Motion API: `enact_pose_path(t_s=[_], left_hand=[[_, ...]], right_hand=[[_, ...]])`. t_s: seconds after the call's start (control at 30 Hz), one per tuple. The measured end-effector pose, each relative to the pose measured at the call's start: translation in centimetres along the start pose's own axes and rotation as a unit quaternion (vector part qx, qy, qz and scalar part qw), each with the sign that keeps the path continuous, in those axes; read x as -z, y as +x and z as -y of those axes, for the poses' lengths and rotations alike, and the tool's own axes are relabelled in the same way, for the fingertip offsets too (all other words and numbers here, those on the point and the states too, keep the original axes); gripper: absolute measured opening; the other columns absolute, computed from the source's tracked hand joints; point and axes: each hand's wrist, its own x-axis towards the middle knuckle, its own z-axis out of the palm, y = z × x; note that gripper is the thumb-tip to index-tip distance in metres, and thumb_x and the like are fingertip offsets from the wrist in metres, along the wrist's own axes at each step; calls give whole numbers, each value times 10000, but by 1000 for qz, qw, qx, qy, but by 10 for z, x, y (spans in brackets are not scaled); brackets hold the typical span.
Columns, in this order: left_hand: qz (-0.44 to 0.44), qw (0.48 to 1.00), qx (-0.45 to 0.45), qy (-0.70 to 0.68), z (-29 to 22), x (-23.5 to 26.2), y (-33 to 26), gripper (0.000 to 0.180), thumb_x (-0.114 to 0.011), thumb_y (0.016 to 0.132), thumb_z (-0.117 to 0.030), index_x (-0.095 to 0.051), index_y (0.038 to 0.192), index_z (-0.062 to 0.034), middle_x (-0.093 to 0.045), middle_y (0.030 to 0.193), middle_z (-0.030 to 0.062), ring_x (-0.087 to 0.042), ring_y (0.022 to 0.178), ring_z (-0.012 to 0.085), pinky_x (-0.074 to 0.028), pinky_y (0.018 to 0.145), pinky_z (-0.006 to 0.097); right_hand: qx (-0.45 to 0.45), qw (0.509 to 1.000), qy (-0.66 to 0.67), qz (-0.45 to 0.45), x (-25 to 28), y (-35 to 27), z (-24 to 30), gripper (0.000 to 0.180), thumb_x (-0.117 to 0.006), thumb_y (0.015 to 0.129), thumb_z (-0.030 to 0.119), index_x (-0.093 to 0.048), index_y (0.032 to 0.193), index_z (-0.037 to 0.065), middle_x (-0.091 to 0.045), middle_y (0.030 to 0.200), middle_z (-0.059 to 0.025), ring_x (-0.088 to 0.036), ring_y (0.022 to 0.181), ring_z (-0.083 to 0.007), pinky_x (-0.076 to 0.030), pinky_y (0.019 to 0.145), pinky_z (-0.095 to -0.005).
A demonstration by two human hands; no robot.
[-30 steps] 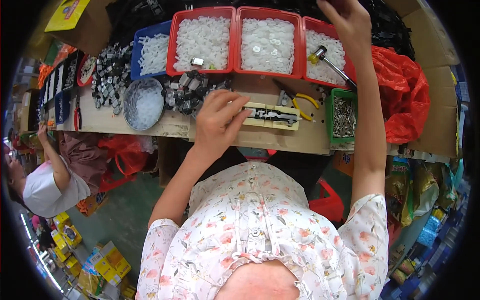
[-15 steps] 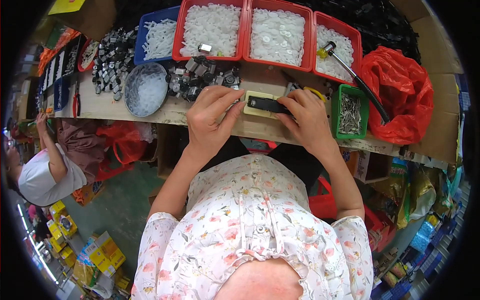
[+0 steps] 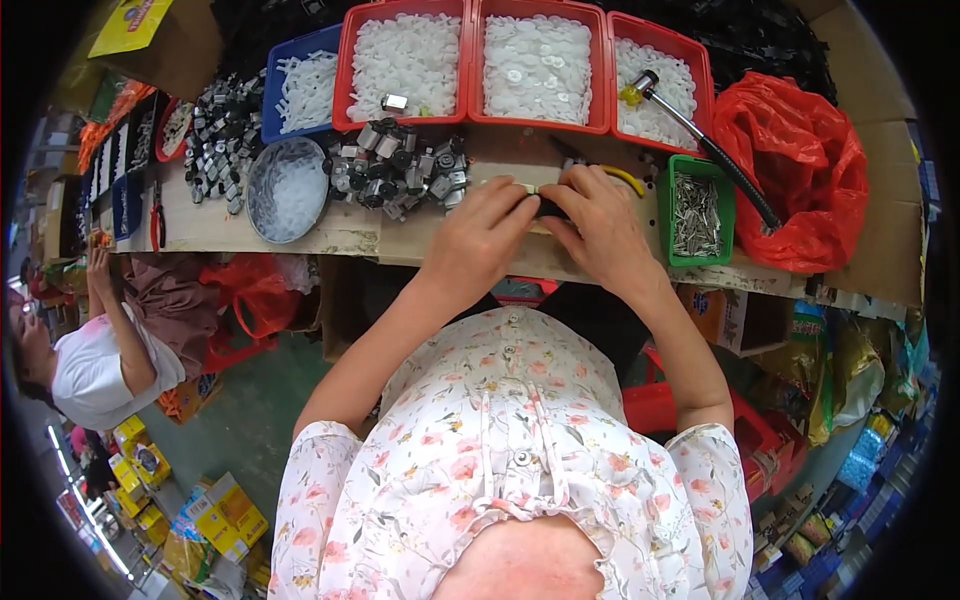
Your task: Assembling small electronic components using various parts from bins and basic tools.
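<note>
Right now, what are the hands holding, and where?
Both hands, left hand and right hand, pinch a small dark part from either side; it is mostly hidden.

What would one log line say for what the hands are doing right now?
left hand: on small part | right hand: on same part | place: wooden bench | near: pile of metal pieces, green bin

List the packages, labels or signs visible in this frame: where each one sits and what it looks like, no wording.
Yellow printed card: top left, on a brown carton, flat, with red and blue marks.
Small yellow boxes: floor, lower left, stacked loosely, red and blue print.
Orange carton: under the bench edge, right of the right hand.
Shiny packets: lower right, gold, green and blue.
No screens in view.
</note>
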Motion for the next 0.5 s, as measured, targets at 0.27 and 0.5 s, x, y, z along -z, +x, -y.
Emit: enact_pose_path(t_s=[0.27, 0.5], left_hand=[[49, 980, -126, 144, 7, -15, -5, 315, -698, 806, -38, -648, 1090, 90, -630, 1156, 209, -624, 1082, 358, -524, 874, 436], [50, 961, -181, 205, 7, -19, -4, 362, -620, 786, -102, -665, 1068, 121, -626, 1102, 251, -622, 1050, 388, -514, 902, 418]], right_hand=[[-49, 977, -156, -135, 58, 20, -69, 287, -706, 863, 106, -652, 1130, 17, -631, 1063, -166, -627, 971, -352, -519, 820, -422], [-80, 952, -285, -73, 71, 19, -134, 224, -666, 908, 144, -641, 1083, 6, -664, 884, -183, -641, 877, -373, -507, 715, -457]])
